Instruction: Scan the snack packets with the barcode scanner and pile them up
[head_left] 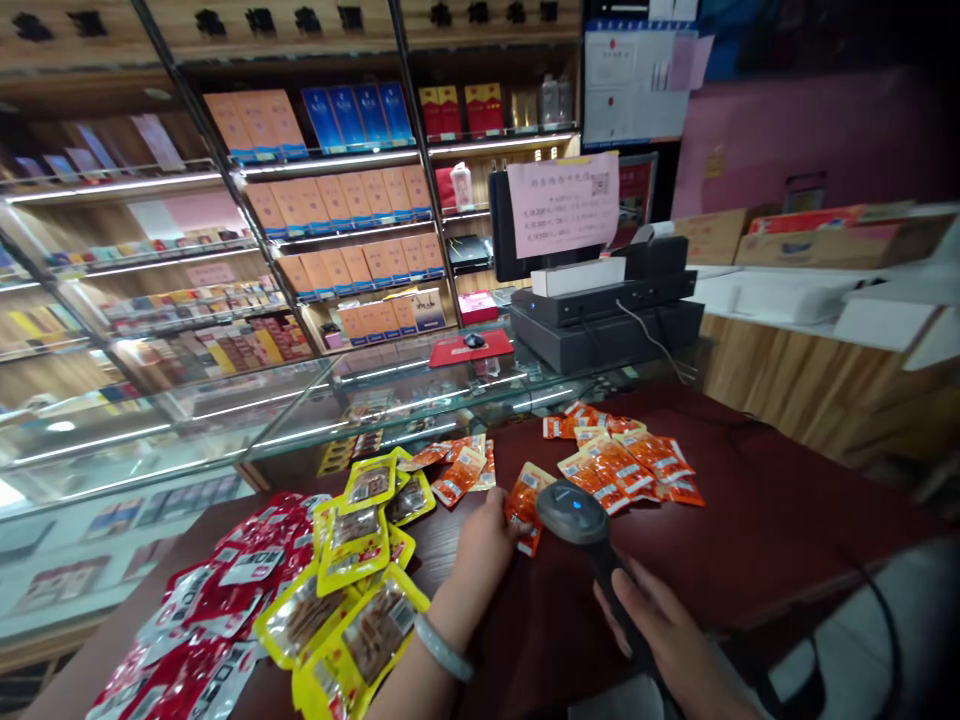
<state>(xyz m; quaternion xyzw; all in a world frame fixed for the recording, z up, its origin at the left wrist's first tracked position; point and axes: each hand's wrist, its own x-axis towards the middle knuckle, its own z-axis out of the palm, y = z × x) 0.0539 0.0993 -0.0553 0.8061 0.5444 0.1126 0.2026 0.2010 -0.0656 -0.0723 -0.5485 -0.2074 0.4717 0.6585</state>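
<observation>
My right hand [667, 625] is wrapped around the handle of a dark barcode scanner [574, 515] that has a small blue light on its head. Just left of the scanner, my left hand [484, 545] pinches the edge of an orange snack packet [529, 490] low over the dark red tabletop. A pile of similar orange packets [626, 460] lies to the right, and a smaller group of orange packets [459, 470] lies beyond my left hand. Yellow snack packets [356, 540] with clear windows are heaped beside my left forearm. Further left spreads a pile of red and silver packets [225, 590].
A glass display counter [300, 400] borders the table's far side. On it stand a cash register [607, 310] and a mouse [474, 340] on a red mat. Shelves of boxes [345, 200] line the back wall. Cardboard boxes [817, 245] sit at the right. A cable [885, 610] hangs near the table's right edge.
</observation>
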